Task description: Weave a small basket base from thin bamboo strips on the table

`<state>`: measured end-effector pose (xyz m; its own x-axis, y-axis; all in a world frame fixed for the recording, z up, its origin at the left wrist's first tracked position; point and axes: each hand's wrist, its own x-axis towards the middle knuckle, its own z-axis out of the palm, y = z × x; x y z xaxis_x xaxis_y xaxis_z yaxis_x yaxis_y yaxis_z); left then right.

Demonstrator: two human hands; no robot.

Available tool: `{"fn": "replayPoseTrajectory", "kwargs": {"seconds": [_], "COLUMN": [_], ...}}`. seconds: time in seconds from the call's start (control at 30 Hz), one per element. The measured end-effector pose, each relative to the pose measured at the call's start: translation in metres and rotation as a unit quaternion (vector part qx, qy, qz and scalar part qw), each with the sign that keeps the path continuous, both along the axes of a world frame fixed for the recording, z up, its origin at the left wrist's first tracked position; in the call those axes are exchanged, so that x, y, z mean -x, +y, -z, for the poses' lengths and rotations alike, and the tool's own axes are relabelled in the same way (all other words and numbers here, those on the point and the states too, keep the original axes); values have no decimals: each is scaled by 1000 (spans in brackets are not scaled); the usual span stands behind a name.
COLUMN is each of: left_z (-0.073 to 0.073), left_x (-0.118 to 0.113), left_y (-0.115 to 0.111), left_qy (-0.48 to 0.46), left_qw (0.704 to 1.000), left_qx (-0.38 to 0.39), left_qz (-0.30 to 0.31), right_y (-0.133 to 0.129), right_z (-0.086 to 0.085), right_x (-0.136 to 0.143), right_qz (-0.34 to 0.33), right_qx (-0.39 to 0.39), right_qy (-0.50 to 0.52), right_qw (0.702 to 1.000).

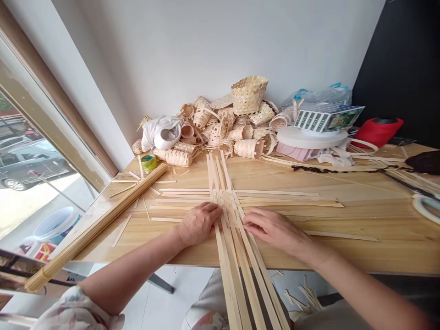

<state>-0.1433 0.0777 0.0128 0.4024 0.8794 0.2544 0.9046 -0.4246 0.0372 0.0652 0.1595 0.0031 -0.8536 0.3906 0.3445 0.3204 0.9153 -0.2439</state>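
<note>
pale floral sleeve (74,308), grey trousers (212,292)

Lengthwise splints (243,256): pale tan, flat, narrow, smooth. Laid side by side, running away from the viewer across the wooden tabletop (292,256); far ends slightly fanned, near ends extended past the near edge, with gaps between them.

Crosswise splints (343,236): similar in colour, thinner-looking, set roughly at right angles, with loose ends spread flat to both sides at uneven lengths.

Woven patch (225,198): a small over-under lattice is formed where the two sets are crossed; flat on the tabletop, its nearer part partly hidden. Exact splint count not resolved.
</note>
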Motion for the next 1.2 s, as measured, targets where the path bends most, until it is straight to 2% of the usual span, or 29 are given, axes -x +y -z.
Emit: {"fn": "replayPoseTrajectory", "kwargs": {"seconds": [0.23,0.33,0.6,0.83,0.97,1.1,1.2], "left_z": [-8,-11,-15,-16,-16,-15,-15], "left_x": [1,1,-2,-9,-10,-9,-11], "left_y": [2,4,3,-2,-2,-2,-1], "left_qy": [13,39,63,69,69,83,93], "left_qw": [1000,999,997,997,997,996,995], "left_qx": [10,13,19,25,33,28,19], "left_qz": [9,26,34,22,23,25,17], "right_y": [-1,-1,-8,-16,-26,-27,-25], "right_z": [0,-1,-24,-30,-27,-15,-8], "right_x": [4,3,-7,-15,-13,-11,-5], "right_qz": [16,3,-41,-57,-39,-35,-15], "right_qx": [11,9,93,146,111,38,-14], "right_qy": [9,3,-65,-81,-57,6,8], "right_qw": [1000,1000,993,984,991,999,1000]}}
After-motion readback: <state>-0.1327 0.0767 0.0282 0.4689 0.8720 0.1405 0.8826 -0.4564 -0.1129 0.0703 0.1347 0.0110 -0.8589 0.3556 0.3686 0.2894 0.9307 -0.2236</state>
